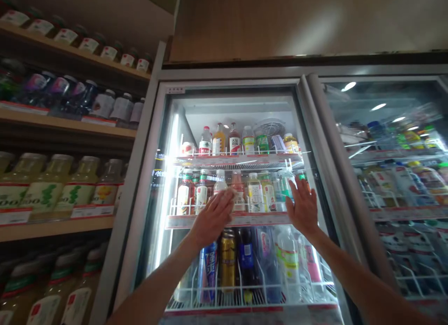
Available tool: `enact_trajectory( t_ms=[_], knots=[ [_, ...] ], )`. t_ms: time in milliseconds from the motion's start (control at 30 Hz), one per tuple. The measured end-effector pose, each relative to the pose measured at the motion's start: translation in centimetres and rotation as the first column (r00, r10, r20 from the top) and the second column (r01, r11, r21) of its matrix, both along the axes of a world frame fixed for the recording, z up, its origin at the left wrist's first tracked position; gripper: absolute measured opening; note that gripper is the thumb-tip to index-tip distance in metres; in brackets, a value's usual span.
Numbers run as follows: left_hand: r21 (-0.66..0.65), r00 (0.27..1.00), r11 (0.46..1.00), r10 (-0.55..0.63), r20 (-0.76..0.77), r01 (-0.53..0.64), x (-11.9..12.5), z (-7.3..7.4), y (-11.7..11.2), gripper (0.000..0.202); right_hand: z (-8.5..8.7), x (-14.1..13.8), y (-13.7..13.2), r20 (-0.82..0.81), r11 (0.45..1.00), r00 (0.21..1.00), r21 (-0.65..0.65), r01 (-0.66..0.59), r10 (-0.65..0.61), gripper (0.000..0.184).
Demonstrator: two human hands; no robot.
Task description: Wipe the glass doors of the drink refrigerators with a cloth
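Note:
Both of my hands are raised to the glass door (196,110) of a lit drinks fridge. My left hand (214,217) has its fingers together, with a small pale cloth (234,192) at the fingertips, mostly hidden by them. It is in front of the middle shelf, near a pinkish bottle (238,182). To the right, my right hand (304,208) is open, fingers spread and palm toward the glass. Whether the palm touches the pane I cannot tell. Behind the glass, bottles fill the middle shelf, and a gold can (228,259) stands below.
A second fridge door (392,175) with more drinks is on the right, beyond the metal door frame (332,166). On the left, wooden shelves (70,124) carry rows of bottles. A wood panel (280,26) runs above the fridges.

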State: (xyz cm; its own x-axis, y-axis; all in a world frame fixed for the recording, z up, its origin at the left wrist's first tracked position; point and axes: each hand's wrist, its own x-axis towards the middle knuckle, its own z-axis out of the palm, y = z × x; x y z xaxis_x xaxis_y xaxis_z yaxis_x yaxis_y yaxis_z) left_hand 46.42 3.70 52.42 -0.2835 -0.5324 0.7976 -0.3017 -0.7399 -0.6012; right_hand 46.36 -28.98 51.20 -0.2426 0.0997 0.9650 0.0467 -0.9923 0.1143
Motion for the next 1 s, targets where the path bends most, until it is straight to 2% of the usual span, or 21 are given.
enact_trajectory(
  t_ms=[33,67,133,200,233,267,300,333,400,433,500,567,600,633,667,733,800,833,867,933,1000],
  knots=[
    [0.018,1.0,1.0,0.001,0.016,-0.001,0.0,0.2,0.5,0.051,0.0,0.0,0.0,0.001,1.0,1.0,0.0,0.003,-0.003,0.054],
    [-0.04,0.999,0.999,-0.011,0.042,0.013,-0.1,0.7,1.3,0.051,0.0,0.0,0.1,0.002,1.0,1.0,0.004,0.009,-0.009,0.054],
    [-0.294,0.993,0.953,-0.046,0.106,0.075,-0.1,2.0,2.6,0.051,0.0,0.0,0.2,-0.004,1.0,1.0,0.017,0.025,-0.024,0.055],
    [-0.466,0.992,0.879,-0.055,0.115,0.103,-0.1,2.9,2.0,0.053,0.0,0.0,0.4,-0.013,0.999,0.999,0.029,0.037,-0.037,0.055],
    [-0.476,0.994,0.875,-0.049,0.094,0.088,0.0,3.0,0.8,0.054,0.0,0.0,0.4,-0.012,0.999,0.999,0.034,0.04,-0.04,0.055],
    [-0.421,0.998,0.905,-0.036,0.057,0.057,0.1,2.9,-0.8,0.055,0.0,0.0,0.4,-0.007,0.999,0.999,0.033,0.041,-0.041,0.055],
    [-0.305,1.0,0.952,-0.011,0.022,0.018,0.1,2.8,-2.6,0.056,0.0,0.0,0.4,-0.001,0.999,0.999,0.028,0.041,-0.041,0.055],
    [-0.117,1.0,0.993,0.018,0.007,-0.017,0.2,2.6,-4.2,0.055,0.0,0.0,0.4,0.007,0.999,0.999,0.022,0.04,-0.041,0.055],
    [0.137,0.998,0.989,0.06,0.01,-0.061,0.4,3.0,-6.0,0.054,0.0,0.0,0.2,0.015,0.999,0.999,0.007,0.041,-0.041,0.056],
    [0.141,0.998,0.988,0.059,0.017,-0.061,0.4,3.6,-6.0,0.052,0.0,0.0,0.2,0.014,0.999,0.999,0.003,0.04,-0.04,0.057],
    [-0.087,0.999,0.996,0.022,0.035,-0.018,0.5,5.3,-4.8,0.05,0.0,0.0,0.1,-0.001,0.999,0.999,0.005,0.033,-0.033,0.058],
    [-0.344,0.998,0.938,-0.019,0.063,0.04,0.5,6.5,-3.7,0.05,0.0,0.0,0.1,-0.017,1.0,1.0,0.016,0.02,-0.019,0.059],
    [-0.398,0.997,0.916,-0.026,0.067,0.051,0.4,6.5,-3.8,0.051,0.0,-0.1,0.1,-0.024,1.0,1.0,0.021,0.011,-0.01,0.059],
    [-0.38,0.998,0.924,-0.021,0.058,0.042,0.3,6.2,-4.4,0.052,0.0,-0.1,0.2,-0.03,1.0,1.0,0.023,0.002,-0.002,0.059],
    [-0.289,0.999,0.957,-0.006,0.042,0.018,0.2,5.5,-5.5,0.054,0.0,-0.2,0.2,-0.03,1.0,1.0,0.021,-0.007,0.008,0.059],
    [0.029,0.999,0.999,0.038,0.031,-0.039,0.1,3.7,-8.0,0.054,-0.1,-0.3,0.2,-0.017,0.999,0.999,0.009,-0.031,0.031,0.058],
    [0.263,0.997,0.962,0.06,0.047,-0.07,0.2,3.0,-9.8,0.051,-0.1,-0.5,0.2,0.0,0.998,0.998,0.0,-0.059,0.059,0.057],
    [0.278,0.997,0.958,0.056,0.046,-0.067,0.3,3.3,-10.1,0.049,-0.1,-0.5,0.2,0.007,0.997,0.997,0.0,-0.073,0.073,0.057],
    [0.212,0.999,0.976,0.038,0.038,-0.045,0.4,4.0,-10.2,0.048,-0.1,-0.5,0.2,0.01,0.996,0.996,-0.001,-0.087,0.087,0.057],
    [-0.077,1.0,0.997,-0.029,0.012,0.03,0.6,5.9,-10.1,0.048,0.0,-0.5,0.4,0.002,0.994,0.994,-0.004,-0.105,0.105,0.058],
    [-0.304,0.996,0.949,-0.09,-0.009,0.083,0.8,7.0,-11.0,0.05,0.0,-0.4,0.5,-0.009,0.993,0.993,-0.002,-0.116,0.116,0.058]
  ],
)
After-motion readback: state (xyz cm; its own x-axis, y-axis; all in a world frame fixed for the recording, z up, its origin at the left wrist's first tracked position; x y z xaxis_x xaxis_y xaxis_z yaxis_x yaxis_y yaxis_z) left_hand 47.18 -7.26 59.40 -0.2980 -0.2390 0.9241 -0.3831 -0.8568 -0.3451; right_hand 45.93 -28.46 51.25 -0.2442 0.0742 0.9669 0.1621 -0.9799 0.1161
